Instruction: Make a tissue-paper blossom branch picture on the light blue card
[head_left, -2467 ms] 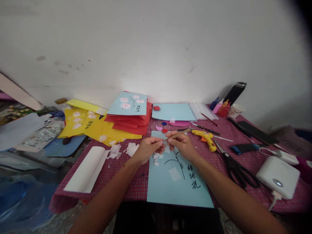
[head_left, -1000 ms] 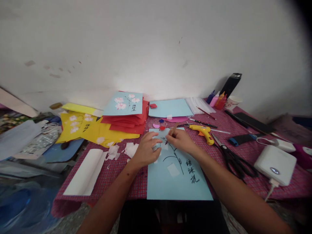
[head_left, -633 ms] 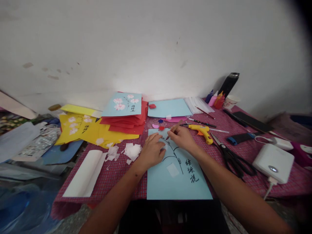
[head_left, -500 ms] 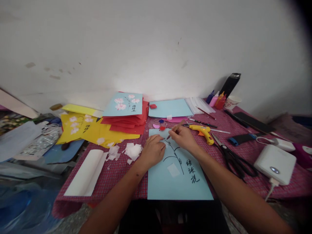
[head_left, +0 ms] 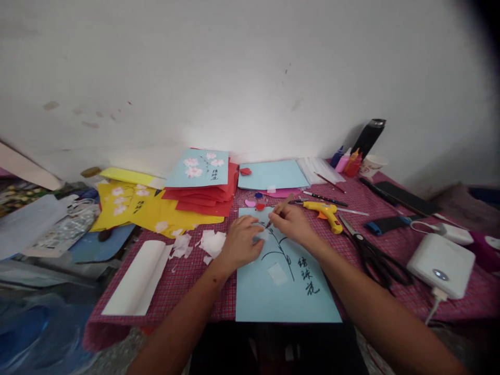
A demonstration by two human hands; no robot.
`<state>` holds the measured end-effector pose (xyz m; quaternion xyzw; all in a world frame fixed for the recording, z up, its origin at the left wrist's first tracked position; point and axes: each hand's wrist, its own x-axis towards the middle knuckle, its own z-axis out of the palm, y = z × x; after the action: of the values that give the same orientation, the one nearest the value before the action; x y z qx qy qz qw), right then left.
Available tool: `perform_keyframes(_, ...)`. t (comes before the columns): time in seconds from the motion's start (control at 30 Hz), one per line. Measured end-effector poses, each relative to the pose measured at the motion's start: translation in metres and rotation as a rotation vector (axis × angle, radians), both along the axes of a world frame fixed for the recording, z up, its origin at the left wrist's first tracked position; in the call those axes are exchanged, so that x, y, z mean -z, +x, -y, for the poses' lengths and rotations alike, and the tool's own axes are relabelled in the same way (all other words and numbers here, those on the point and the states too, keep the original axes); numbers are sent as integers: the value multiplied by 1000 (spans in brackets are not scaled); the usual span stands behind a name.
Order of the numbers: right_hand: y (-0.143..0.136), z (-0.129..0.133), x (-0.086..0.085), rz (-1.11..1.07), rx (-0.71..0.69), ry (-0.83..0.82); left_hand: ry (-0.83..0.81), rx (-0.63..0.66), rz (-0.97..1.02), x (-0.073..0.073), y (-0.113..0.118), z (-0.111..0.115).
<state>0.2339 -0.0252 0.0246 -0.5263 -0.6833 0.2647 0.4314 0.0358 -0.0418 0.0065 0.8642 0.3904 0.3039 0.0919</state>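
Note:
A light blue sheet (head_left: pixel 289 302) lies in front of me, with a branch drawn in black and black handwritten characters on it. My left hand (head_left: pixel 242 240) is at the upper left of the sheet, its fingers bent around a small thin piece of white tissue paper (head_left: pixel 261 236). My right hand (head_left: pixel 291 221) pinches a slim brown stick-like tool (head_left: pixel 287 199) with a dark tip, whose exact kind I cannot make out. That tip points down beside the left fingertips, over the top of the branch. A pale square (head_left: pixel 277 273) sits lower on the sheet.
Torn white tissue (head_left: pixel 212 242) and a folded white paper (head_left: pixel 135 278) lie to the left. Behind are red envelopes (head_left: pixel 207 198) topped by a flower card (head_left: pixel 197 167). On the right are a yellow glue gun (head_left: pixel 323 212), black scissors (head_left: pixel 375 258) and a white power box (head_left: pixel 441 264).
A thin tissue piece now shows between my left fingers, which have spread slightly. The tool's tip in my right hand has shifted a little left and down.

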Motion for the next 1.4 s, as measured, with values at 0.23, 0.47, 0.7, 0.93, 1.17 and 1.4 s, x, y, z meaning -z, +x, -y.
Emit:
perform_keyframes(0.23, -1, 0, 1, -28, 51, 6, 13, 15, -102, 2, 9, -1)
perform_keyframes(0.47, -1, 4, -8, -260, 126, 19, -186, -34, 289, -4, 4, -4)
perform_keyframes(0.7, -10, 15, -14, -593, -107, 9, -779, -94, 1029, -9, -1, -8)
perform_keyframes(0.93, -17, 14, -3, -603, -187, -14, -1046, 70, 1331, -15, -1, -6)
perform_keyframes(1.17, -18, 12, -1, -602, -176, -10, -1079, 103, 1354, -13, -1, -6)
perform_keyframes(1.4, -17, 11, -1, -596, -175, -26, -1088, 118, 1386, -17, -1, -4)
